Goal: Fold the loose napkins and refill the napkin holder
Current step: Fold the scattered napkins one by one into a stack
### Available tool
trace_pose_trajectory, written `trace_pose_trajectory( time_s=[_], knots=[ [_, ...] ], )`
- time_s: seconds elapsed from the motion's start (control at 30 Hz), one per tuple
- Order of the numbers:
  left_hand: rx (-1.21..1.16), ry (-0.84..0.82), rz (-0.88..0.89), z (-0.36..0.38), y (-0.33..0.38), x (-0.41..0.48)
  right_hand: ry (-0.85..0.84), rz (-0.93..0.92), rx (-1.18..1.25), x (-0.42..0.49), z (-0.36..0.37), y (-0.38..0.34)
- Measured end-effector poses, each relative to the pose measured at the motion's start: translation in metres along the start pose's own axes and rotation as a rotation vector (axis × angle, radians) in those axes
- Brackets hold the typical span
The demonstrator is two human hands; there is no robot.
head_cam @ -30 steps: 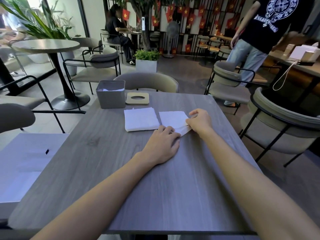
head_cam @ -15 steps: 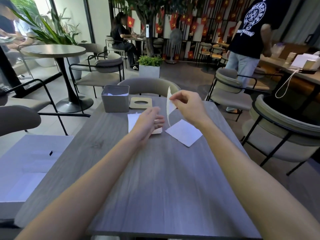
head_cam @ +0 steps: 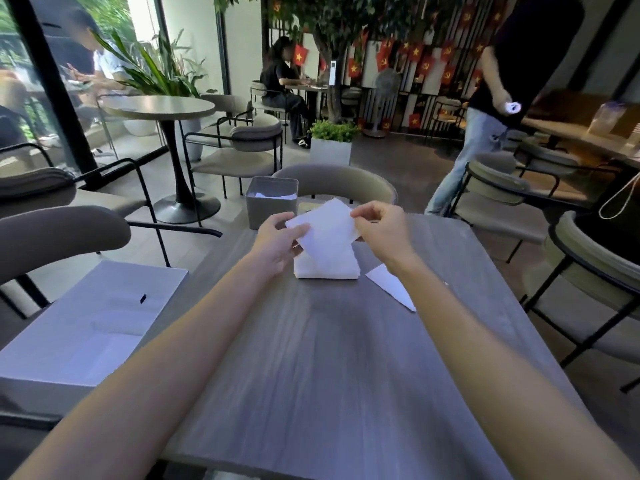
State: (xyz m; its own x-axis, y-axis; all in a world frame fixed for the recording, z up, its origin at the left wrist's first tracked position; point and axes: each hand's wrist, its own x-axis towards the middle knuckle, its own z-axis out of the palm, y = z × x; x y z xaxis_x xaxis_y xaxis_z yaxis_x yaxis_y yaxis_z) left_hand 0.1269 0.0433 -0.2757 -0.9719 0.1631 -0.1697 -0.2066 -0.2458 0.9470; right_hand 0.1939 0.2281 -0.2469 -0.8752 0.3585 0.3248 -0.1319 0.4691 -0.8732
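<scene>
Café desk (head_cam: pixel 311 358), midday: a person's left hand (head_cam: pixel 278 244) and right hand (head_cam: pixel 382 232) hold a white napkin (head_cam: pixel 325 233) tilted in the air, just above a stack of napkins (head_cam: pixel 327 268) lying on the wood; the left fingers (head_cam: pixel 298 233) curl round its left corner; the right fingers (head_cam: pixel 363 213) pinch its right edge; a folded napkin (head_cam: pixel 391 287) lies flat beside the stack, partly hidden by the right forearm; the grey napkin holder (head_cam: pixel 272 207) stands at the far edge, white paper showing inside.

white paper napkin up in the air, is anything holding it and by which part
Both hands hold the white paper napkin: the left hand pinches its left edge, the right hand pinches its right edge, above the white napkin stack.
</scene>
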Motion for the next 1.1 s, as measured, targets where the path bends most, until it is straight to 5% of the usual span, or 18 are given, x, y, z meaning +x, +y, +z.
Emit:
trace_pose_trajectory(
  time_s=[0.37,0.77,0.87,1.1],
  knots=[
    [0.861,0.067,0.411,-0.001,-0.014,0.026,-0.102,0.130,-0.349,-0.018,0.026,0.039],
    [1.262,0.054,0.479,-0.005,-0.024,0.037,-0.249,0.140,-0.468,-0.022,0.016,0.046],
    [1.330,0.087,0.563,0.006,-0.015,0.031,-0.180,0.130,-0.442,-0.020,0.004,0.046],
    [1.416,-0.406,0.688,0.079,-0.021,-0.007,-0.028,0.175,-0.536,-0.015,-0.053,0.063]
  ],
)
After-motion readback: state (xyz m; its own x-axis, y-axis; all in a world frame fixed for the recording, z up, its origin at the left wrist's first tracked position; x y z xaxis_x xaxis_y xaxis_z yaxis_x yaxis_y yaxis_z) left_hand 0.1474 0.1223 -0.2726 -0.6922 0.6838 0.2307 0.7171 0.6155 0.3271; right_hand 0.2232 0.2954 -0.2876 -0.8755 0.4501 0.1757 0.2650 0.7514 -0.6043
